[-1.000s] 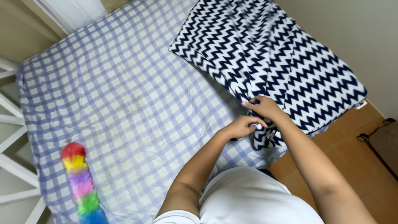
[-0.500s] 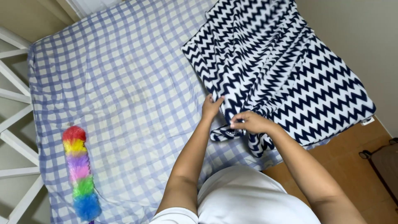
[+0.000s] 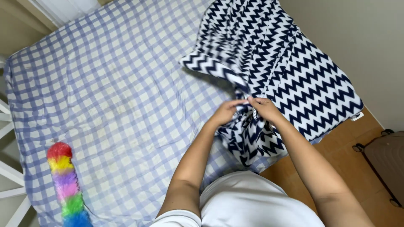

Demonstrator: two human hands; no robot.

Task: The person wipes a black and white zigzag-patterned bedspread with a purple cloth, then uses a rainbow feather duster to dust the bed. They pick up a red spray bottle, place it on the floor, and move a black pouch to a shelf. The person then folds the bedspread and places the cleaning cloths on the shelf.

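A navy and white zigzag blanket (image 3: 290,71) lies bunched on the right side of a bed with a blue and white checked sheet (image 3: 113,92). My left hand (image 3: 225,112) and my right hand (image 3: 263,108) meet at the blanket's near edge. Both pinch the fabric and lift a fold of it off the sheet. A loose flap of the blanket hangs below my hands toward my body.
A rainbow-coloured fluffy duster (image 3: 66,185) lies on the sheet at the lower left. White bed rails (image 3: 6,176) run along the left edge. A wooden floor (image 3: 357,168) and a dark wheeled suitcase (image 3: 385,162) sit at the right, beside a pale wall.
My hands have come together and gathered the blanket's edge, raising it. The blanket has bunched up further to the right, and the view has shifted.
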